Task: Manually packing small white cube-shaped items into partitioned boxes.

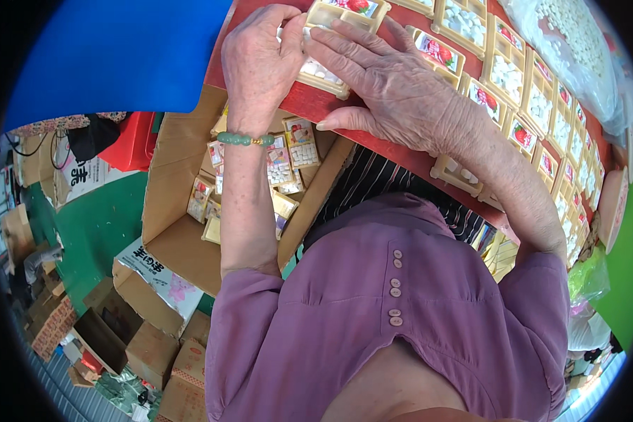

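Note:
At the red table's front edge, a small cream plastic box of white pellets lies partly hidden beneath my hands. My left hand curls at its left end, with fingers closed and a few white pellets showing at the fingertips; what exactly they grip is hidden. Flat across the box, with fingers spread, rests my right hand, its thumb over the table edge. Just beyond is another cream box with a strawberry picture and bare compartments.
Rows of similar pellet-filled boxes cover the table's right side, beside a clear bag of white pellets. Below the edge, a cardboard carton holds several packed boxes. A blue panel stands at left; more cartons sit on the green floor.

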Available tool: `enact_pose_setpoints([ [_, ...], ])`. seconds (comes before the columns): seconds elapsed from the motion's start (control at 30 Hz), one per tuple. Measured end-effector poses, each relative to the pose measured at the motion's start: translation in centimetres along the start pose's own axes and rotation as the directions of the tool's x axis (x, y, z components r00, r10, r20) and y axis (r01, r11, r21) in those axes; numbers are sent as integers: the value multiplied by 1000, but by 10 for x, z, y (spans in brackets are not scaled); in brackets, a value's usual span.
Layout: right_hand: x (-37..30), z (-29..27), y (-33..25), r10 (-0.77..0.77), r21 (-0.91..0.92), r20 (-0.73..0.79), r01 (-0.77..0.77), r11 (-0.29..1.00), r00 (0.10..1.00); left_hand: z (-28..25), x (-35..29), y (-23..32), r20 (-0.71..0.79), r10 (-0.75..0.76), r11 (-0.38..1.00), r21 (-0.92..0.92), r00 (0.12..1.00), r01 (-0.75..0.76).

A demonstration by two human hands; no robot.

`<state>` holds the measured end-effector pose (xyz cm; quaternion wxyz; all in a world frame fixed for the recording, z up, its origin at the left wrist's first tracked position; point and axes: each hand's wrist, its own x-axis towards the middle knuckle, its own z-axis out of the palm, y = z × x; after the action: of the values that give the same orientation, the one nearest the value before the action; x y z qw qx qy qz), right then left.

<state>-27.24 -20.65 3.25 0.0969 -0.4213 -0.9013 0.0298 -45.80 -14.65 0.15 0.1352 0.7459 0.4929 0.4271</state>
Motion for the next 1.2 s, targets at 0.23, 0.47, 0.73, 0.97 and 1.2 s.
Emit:
enact_pose_setpoints([
  [0.23, 5, -14, 4, 24, 64, 221, -39, 997, 975, 2, -1, 0, 7, -15, 1000, -13, 1000, 15],
  [0.47, 12, -38, 5, 37, 231, 355, -126, 965, 934, 3, 2, 0, -19, -2, 1000, 26, 1000, 2],
  [0.73, -47, -88, 29, 348, 318, 302, -438, 841, 887, 6, 1, -7, -16, -14, 998, 64, 1000, 15],
  [0.97, -104, -44, 3, 244, -77, 82, -238, 968, 966, 3, -1, -3, -50, 14, 1000, 1, 999, -14],
  [1.2, -112, -19, -9, 206, -48, 64, -203, 978, 977, 5, 0, -7, -95, 5, 1000, -9, 995, -6],
])
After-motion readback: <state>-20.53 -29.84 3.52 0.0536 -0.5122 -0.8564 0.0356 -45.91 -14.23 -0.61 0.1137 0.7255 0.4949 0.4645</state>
